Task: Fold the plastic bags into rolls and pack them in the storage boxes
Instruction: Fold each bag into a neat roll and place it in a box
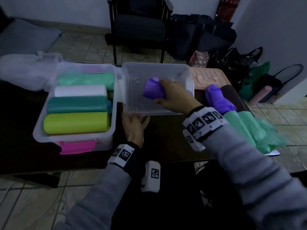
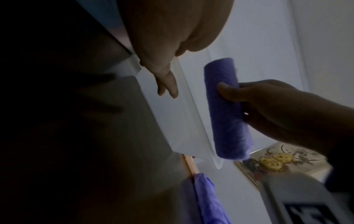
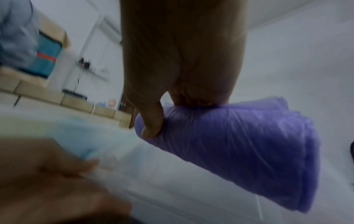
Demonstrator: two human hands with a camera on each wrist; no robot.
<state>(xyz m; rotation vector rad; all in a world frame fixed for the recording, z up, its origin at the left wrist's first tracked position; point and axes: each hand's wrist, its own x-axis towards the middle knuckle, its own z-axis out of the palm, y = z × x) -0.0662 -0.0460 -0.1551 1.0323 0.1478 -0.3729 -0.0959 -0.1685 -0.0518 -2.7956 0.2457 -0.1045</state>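
My right hand (image 1: 169, 95) grips a rolled purple bag (image 1: 152, 90) and holds it inside an empty clear storage box (image 1: 156, 65) at the table's middle. The right wrist view shows thumb and fingers curled round the purple roll (image 3: 239, 144). My left hand (image 1: 134, 125) rests against the near side of that box, and in the left wrist view its fingers (image 2: 166, 84) lie straight on the plastic wall. To the left stands a second clear box (image 1: 38, 130) packed with green, white, teal and yellow rolls.
A second purple roll (image 1: 217, 98) and loose green bags (image 1: 249, 130) lie on the table's right part. A pink tray (image 1: 207, 77) sits behind them. A pink bag (image 1: 76, 146) sticks out under the full box. White bags (image 1: 23, 70) lie far left; a chair (image 1: 139, 27) stands beyond.
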